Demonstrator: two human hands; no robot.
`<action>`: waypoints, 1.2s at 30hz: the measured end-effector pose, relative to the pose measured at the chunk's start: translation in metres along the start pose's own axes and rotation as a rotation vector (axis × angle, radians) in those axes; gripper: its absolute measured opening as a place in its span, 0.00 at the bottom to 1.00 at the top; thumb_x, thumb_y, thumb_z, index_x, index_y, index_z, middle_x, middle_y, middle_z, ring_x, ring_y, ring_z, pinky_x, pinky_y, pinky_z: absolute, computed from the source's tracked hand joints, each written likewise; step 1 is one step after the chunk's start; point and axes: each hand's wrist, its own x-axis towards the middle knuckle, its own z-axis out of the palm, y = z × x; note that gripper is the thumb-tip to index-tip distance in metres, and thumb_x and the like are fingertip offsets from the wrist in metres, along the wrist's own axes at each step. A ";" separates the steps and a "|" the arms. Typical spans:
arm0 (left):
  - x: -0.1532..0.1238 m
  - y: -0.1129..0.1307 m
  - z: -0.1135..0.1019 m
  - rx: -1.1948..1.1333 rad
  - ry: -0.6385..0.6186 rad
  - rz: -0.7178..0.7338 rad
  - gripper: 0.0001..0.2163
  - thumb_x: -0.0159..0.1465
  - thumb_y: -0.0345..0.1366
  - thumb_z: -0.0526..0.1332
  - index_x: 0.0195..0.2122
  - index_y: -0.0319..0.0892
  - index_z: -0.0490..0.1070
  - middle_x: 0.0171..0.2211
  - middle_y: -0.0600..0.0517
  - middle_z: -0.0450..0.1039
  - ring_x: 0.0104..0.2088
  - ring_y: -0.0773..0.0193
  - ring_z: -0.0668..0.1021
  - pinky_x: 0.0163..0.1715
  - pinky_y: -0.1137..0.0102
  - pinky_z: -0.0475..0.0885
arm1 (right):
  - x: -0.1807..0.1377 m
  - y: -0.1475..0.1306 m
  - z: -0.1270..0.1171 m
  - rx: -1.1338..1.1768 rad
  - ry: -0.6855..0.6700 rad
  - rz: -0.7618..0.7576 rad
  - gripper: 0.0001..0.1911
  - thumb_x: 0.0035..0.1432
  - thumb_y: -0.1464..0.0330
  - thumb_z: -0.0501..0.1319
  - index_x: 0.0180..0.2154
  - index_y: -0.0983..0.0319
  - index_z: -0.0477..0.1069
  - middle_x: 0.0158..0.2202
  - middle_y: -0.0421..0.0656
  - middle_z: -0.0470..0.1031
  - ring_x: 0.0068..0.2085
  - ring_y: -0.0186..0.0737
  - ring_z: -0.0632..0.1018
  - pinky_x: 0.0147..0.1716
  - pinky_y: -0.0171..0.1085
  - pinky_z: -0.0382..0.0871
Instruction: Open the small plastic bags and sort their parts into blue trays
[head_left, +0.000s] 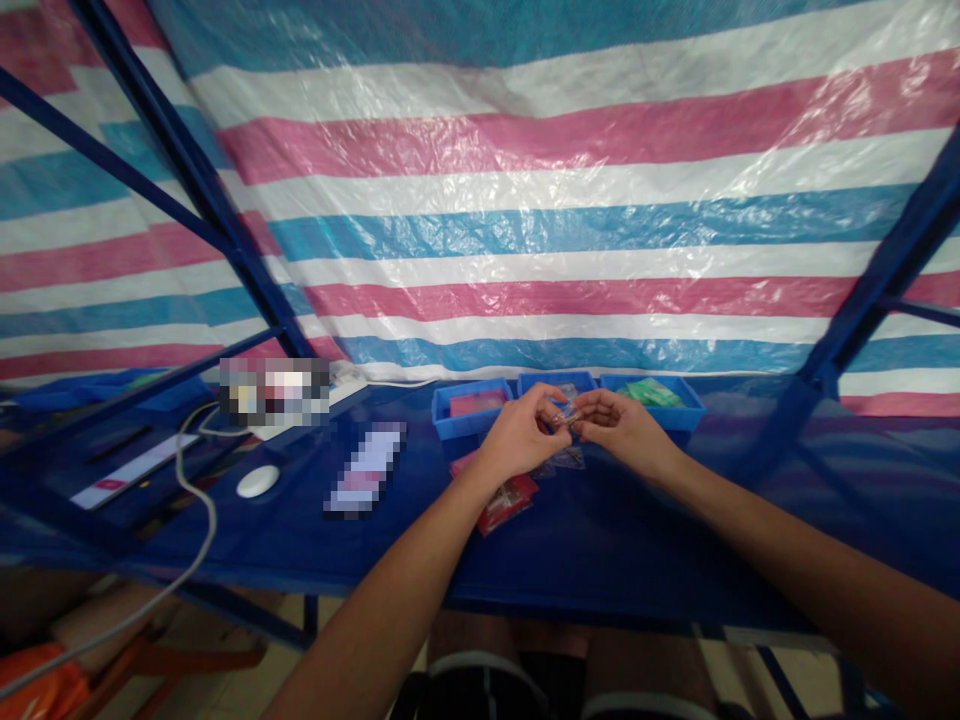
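Left tray (pixel 442 425): blue, at the back of the table (pixel 645 540), just left of the hands; red packs (pixel 477 403) lie flat in it
Middle tray (pixel 555 378): blue, right behind the hands, touching its neighbours or nearly so; a few clear packs (pixel 567 390) show inside, the rest hidden by the fingers
Right tray (pixel 694 412): blue, last in the row; green packs (pixel 651 392) heaped in it
Left hand (pixel 517 435): raised just above the table in front of the middle tray, fingers curled in, thumb and forefinger pinched on one end of the packet (pixel 568 415)
Right hand (pixel 622 425): facing the left, fingertips meeting it, likewise curled and pinching the packet's other end
Packet: small, clear, held in the air between the two sets of fingertips, in front of the middle tray; its contents are too small to tell
Red pile (pixel 506 503): loose red packs on the table, below the left wrist
Loose clear (pixel 568 458): a couple of see-through packs on the table under the hands
Mouse (pixel 258 481): white, well to the left, with a pale cable (pixel 196 540) looping off the table edge near it
Tarp (pixel 525 200): pink, white and blue stripes, hung behind the trays
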 end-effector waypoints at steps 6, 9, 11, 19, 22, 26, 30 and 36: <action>-0.003 0.006 -0.001 0.014 -0.059 0.003 0.20 0.63 0.30 0.64 0.56 0.46 0.69 0.35 0.55 0.80 0.34 0.64 0.82 0.37 0.71 0.75 | -0.003 -0.001 0.001 -0.081 -0.046 -0.033 0.12 0.55 0.68 0.65 0.43 0.59 0.74 0.36 0.41 0.82 0.33 0.39 0.80 0.34 0.39 0.75; -0.002 0.003 -0.002 -0.034 -0.055 0.011 0.19 0.66 0.32 0.64 0.58 0.45 0.68 0.37 0.53 0.81 0.36 0.63 0.83 0.38 0.70 0.76 | -0.003 -0.002 0.001 -0.064 -0.040 -0.041 0.14 0.57 0.67 0.65 0.46 0.59 0.74 0.36 0.41 0.82 0.33 0.40 0.81 0.34 0.39 0.75; 0.000 0.000 -0.002 -0.042 -0.018 0.013 0.19 0.66 0.33 0.64 0.59 0.44 0.68 0.38 0.53 0.81 0.37 0.63 0.83 0.38 0.70 0.76 | -0.003 -0.002 0.000 -0.036 -0.032 -0.067 0.16 0.56 0.66 0.67 0.47 0.59 0.74 0.38 0.42 0.82 0.37 0.41 0.82 0.36 0.39 0.76; 0.001 -0.002 -0.005 0.030 0.044 0.007 0.17 0.67 0.35 0.66 0.57 0.45 0.71 0.42 0.51 0.84 0.41 0.60 0.85 0.41 0.67 0.76 | -0.001 -0.003 -0.004 -0.031 -0.014 -0.054 0.16 0.56 0.59 0.72 0.44 0.59 0.77 0.40 0.45 0.84 0.39 0.44 0.84 0.40 0.44 0.80; 0.001 0.000 -0.006 0.041 0.029 0.017 0.17 0.68 0.36 0.66 0.57 0.45 0.73 0.42 0.51 0.84 0.41 0.60 0.85 0.42 0.67 0.77 | -0.001 -0.004 -0.005 -0.049 0.011 -0.048 0.19 0.55 0.54 0.74 0.42 0.59 0.79 0.39 0.45 0.85 0.36 0.43 0.83 0.38 0.43 0.80; 0.001 0.002 -0.006 0.044 0.029 0.017 0.17 0.68 0.40 0.67 0.58 0.45 0.73 0.42 0.51 0.84 0.39 0.60 0.85 0.42 0.67 0.77 | 0.000 -0.004 -0.007 -0.060 0.034 -0.058 0.20 0.55 0.53 0.75 0.43 0.58 0.79 0.37 0.45 0.85 0.35 0.43 0.83 0.36 0.42 0.79; 0.002 -0.003 -0.005 0.035 0.035 0.012 0.18 0.68 0.38 0.68 0.58 0.45 0.73 0.42 0.51 0.84 0.40 0.61 0.85 0.41 0.67 0.77 | -0.002 -0.005 -0.008 -0.075 -0.028 -0.090 0.22 0.58 0.54 0.73 0.50 0.58 0.78 0.39 0.45 0.85 0.38 0.45 0.84 0.42 0.45 0.79; 0.003 -0.008 -0.005 0.035 0.052 0.023 0.18 0.65 0.33 0.69 0.57 0.45 0.74 0.41 0.52 0.84 0.41 0.62 0.85 0.41 0.69 0.75 | -0.003 -0.004 -0.007 -0.122 0.003 -0.067 0.21 0.57 0.55 0.74 0.48 0.57 0.78 0.41 0.46 0.87 0.42 0.49 0.87 0.46 0.47 0.80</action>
